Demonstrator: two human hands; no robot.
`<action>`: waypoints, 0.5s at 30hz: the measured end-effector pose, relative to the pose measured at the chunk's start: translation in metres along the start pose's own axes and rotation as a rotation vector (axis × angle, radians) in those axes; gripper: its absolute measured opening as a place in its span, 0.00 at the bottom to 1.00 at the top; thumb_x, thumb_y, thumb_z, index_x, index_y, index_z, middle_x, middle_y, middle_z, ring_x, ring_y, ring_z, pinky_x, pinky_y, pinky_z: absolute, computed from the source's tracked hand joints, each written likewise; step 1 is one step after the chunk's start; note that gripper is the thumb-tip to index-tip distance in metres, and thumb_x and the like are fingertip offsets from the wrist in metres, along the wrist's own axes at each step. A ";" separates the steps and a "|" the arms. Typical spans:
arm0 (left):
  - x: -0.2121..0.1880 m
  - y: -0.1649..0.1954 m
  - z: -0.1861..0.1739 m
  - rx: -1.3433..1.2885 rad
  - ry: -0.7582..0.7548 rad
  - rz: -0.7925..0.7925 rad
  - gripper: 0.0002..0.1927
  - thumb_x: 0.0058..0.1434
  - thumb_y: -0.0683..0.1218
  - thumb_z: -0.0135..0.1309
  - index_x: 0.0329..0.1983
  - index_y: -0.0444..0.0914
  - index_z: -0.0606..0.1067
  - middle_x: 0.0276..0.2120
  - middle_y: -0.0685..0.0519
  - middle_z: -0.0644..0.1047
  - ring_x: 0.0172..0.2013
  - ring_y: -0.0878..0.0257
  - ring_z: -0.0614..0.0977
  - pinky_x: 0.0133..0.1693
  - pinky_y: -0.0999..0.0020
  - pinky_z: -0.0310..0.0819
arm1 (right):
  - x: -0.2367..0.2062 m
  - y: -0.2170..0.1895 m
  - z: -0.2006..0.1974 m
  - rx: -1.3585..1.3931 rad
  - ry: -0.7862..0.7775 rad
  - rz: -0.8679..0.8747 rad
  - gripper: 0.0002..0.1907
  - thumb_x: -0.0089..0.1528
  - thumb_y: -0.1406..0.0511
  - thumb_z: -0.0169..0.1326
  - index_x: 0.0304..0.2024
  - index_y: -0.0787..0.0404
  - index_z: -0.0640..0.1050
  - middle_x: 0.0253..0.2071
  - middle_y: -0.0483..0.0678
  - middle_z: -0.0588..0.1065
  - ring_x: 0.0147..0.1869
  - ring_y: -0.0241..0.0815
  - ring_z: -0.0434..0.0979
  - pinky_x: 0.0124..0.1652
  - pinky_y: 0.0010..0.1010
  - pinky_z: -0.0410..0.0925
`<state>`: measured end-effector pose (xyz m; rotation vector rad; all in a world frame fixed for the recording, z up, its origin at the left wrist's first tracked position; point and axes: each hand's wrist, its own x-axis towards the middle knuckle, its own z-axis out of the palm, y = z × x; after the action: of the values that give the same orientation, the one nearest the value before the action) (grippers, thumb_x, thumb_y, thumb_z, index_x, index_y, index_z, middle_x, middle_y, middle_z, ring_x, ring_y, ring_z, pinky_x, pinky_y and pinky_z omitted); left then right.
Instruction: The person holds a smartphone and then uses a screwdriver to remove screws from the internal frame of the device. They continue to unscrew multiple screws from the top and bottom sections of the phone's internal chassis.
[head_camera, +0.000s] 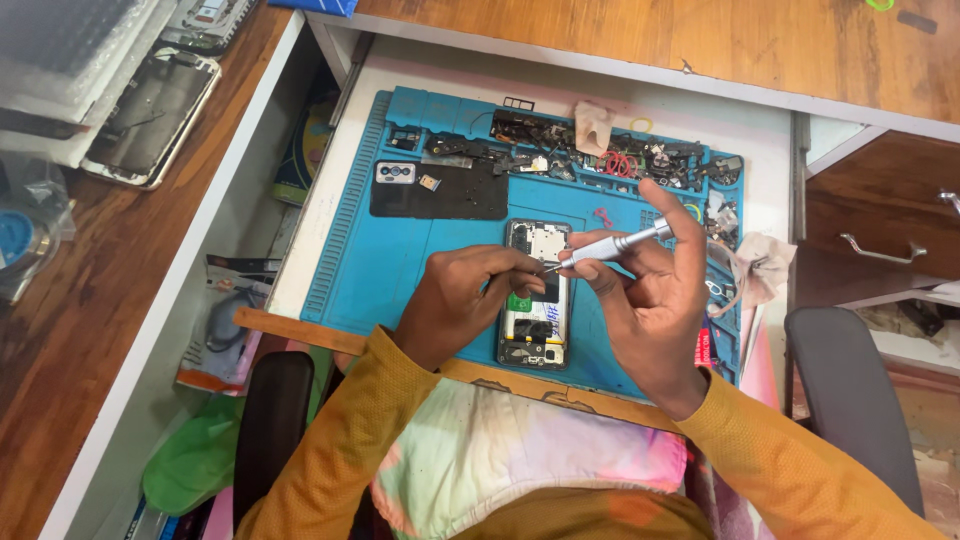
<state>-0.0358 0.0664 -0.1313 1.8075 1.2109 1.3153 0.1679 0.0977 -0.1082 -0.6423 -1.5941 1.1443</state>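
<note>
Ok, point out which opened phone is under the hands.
The opened phone lying on the blue mat, between the left hand and right hand. The other one lies apart on the wooden desk, top left, untouched.

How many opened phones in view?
2. One phone with its back off lies on the blue mat, under both hands. A second opened phone lies on the wooden counter at upper left. Others may be hidden under the stack there.

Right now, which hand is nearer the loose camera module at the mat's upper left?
Left. The left hand rests on the opened phone, below and right of the camera module. The right hand, holding the screwdriver, sits farther right.
</note>
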 end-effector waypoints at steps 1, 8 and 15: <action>0.000 0.000 0.000 -0.003 -0.002 0.002 0.08 0.64 0.31 0.53 0.44 0.28 0.79 0.39 0.44 0.84 0.41 0.60 0.89 0.43 0.71 0.86 | 0.000 0.000 0.000 0.000 -0.004 -0.005 0.36 0.70 0.75 0.54 0.75 0.63 0.51 0.51 0.61 0.78 0.55 0.45 0.82 0.57 0.35 0.78; 0.001 0.000 0.001 -0.005 -0.001 -0.019 0.07 0.64 0.31 0.53 0.43 0.28 0.79 0.39 0.44 0.84 0.40 0.60 0.89 0.42 0.72 0.86 | -0.002 0.001 0.001 0.013 -0.001 -0.005 0.36 0.70 0.75 0.54 0.75 0.63 0.51 0.51 0.61 0.78 0.56 0.46 0.82 0.57 0.35 0.78; 0.001 0.000 0.001 0.010 -0.014 -0.013 0.07 0.63 0.31 0.54 0.43 0.30 0.79 0.39 0.45 0.84 0.40 0.60 0.89 0.42 0.72 0.86 | -0.002 0.002 -0.004 0.030 -0.008 -0.023 0.38 0.71 0.74 0.55 0.76 0.61 0.50 0.53 0.61 0.78 0.56 0.47 0.83 0.58 0.35 0.78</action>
<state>-0.0344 0.0670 -0.1313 1.8103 1.2222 1.2898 0.1718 0.0980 -0.1108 -0.5988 -1.5844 1.1526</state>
